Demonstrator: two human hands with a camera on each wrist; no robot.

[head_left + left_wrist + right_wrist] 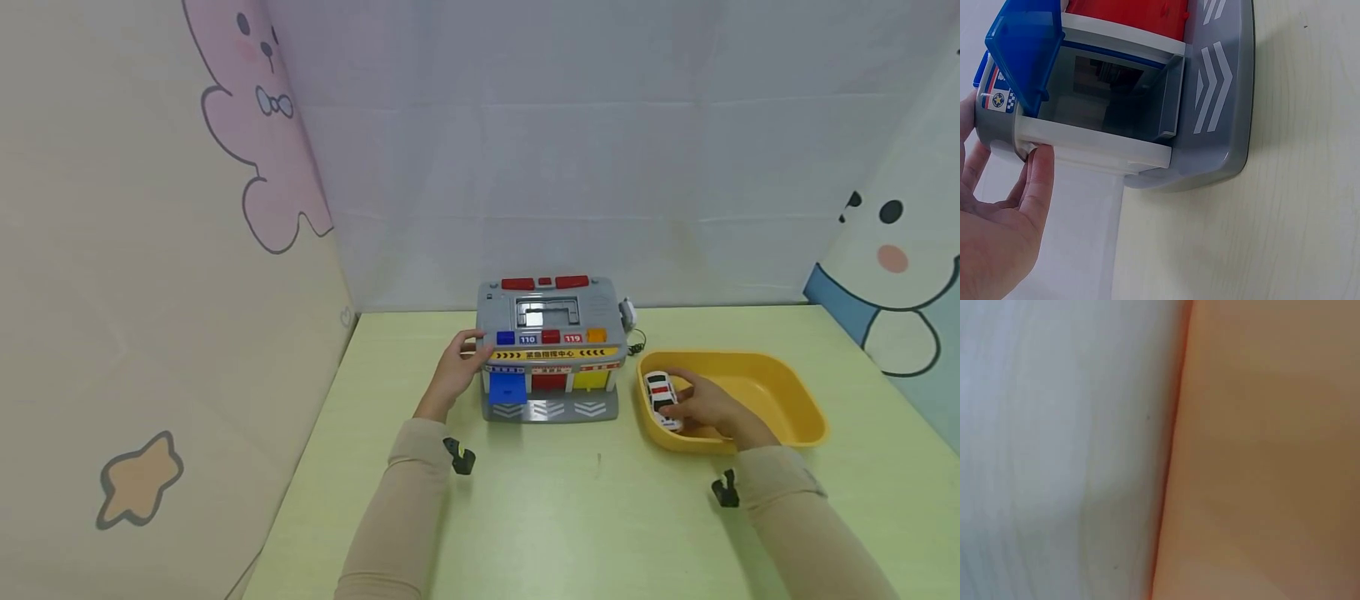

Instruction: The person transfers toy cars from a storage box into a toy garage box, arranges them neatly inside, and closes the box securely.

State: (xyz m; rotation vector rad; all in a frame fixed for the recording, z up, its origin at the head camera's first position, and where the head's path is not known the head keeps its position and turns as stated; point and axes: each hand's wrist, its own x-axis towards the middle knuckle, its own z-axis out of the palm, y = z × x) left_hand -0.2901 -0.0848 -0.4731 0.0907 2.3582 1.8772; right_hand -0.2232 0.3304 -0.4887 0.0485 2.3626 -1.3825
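A grey toy emergency-station garage (pixel 551 317) stands on the table, its blue door (pixel 1025 53) swung up from the left bay. My left hand (pixel 454 372) grips the garage's left side at the roof's edge, thumb at the front corner. In the left wrist view that hand (pixel 1007 212) has its fingertips under the roof edge beside the open bay. My right hand (pixel 705 404) holds a white toy police car (pixel 661 400) with black and red markings, at the left end of a yellow basin (pixel 806 417). The right wrist view shows neither that hand nor the car.
A small white piece with a coiled dark cord (pixel 636 342) hangs at the garage's right side. Red (pixel 550 382) and yellow doors (pixel 591 379) are down on the other bays. A pale curtain (pixel 585 208) stands behind the table (pixel 570 517).
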